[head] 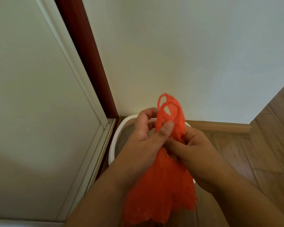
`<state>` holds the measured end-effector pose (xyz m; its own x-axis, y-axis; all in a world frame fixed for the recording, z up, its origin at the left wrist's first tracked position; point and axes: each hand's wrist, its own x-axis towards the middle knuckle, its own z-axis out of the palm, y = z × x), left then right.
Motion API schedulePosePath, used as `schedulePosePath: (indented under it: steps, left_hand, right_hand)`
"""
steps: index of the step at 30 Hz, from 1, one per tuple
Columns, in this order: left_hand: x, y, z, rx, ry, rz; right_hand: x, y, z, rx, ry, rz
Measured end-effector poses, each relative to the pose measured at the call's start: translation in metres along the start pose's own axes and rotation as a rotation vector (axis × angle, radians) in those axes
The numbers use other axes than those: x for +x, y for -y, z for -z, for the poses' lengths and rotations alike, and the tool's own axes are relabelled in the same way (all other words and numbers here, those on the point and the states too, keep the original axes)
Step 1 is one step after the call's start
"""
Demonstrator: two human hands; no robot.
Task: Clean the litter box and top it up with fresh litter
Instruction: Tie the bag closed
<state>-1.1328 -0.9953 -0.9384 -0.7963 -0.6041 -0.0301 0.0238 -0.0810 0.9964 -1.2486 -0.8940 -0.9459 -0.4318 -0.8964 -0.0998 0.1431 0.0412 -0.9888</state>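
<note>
A thin red plastic bag (162, 185) hangs between my two hands, its two handle loops sticking up above them. My left hand (144, 136) pinches the bag's neck between thumb and fingers. My right hand (193, 151) grips the bunched plastic just to the right. Below and behind my hands sits a white litter box (112, 145) against the wall corner, with grey-brown litter (125, 136) showing inside. My arms and the bag hide most of the box.
A white wall (170, 54) rises behind the box, with a wooden baseboard (220, 126). A white door (31, 95) with a dark red frame (88, 54) stands at the left. Wooden floor (269, 136) stretches to the right.
</note>
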Motion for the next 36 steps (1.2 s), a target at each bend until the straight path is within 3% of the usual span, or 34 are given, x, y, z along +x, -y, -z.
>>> schedulePosePath:
  steps: [2, 6, 9, 14, 16, 20, 25, 30, 34, 36]
  left_hand:
    - [0.002, 0.002, 0.005, 0.005, 0.017, 0.050]
    - [0.001, 0.004, 0.013, 0.392, 0.191, 0.122]
    - [-0.001, 0.003, 0.008, 0.502, 0.116, 0.030]
    - [0.000, -0.001, 0.002, -0.134, -0.078, 0.071]
    - [0.001, -0.001, 0.005, -0.145, -0.085, 0.055]
    - [-0.001, -0.004, 0.002, 0.049, 0.001, 0.004]
    - [-0.008, -0.003, -0.011, 0.300, 0.142, -0.157]
    - [-0.010, -0.001, -0.010, 0.355, 0.079, -0.148]
    - [-0.011, -0.005, -0.002, 0.297, 0.081, -0.041]
    - [-0.008, -0.007, 0.003, 0.315, 0.016, -0.060]
  right_hand:
    - [0.003, 0.000, 0.002, 0.080, -0.103, -0.007]
    - [0.007, 0.003, 0.010, 0.255, -0.210, -0.027]
    - [0.008, 0.003, 0.012, 0.247, -0.240, -0.033]
    - [0.009, 0.008, 0.014, 0.219, -0.279, -0.044]
    - [0.008, 0.011, 0.016, 0.226, -0.255, -0.092]
    - [0.004, 0.009, 0.008, 0.180, -0.155, -0.095]
    - [-0.009, 0.009, -0.007, 0.116, 0.145, -0.114]
    - [-0.009, 0.014, -0.003, 0.097, 0.136, -0.098]
    - [-0.011, 0.026, 0.016, 0.311, 0.201, -0.073]
    - [-0.009, 0.025, 0.024, 0.327, 0.115, -0.058]
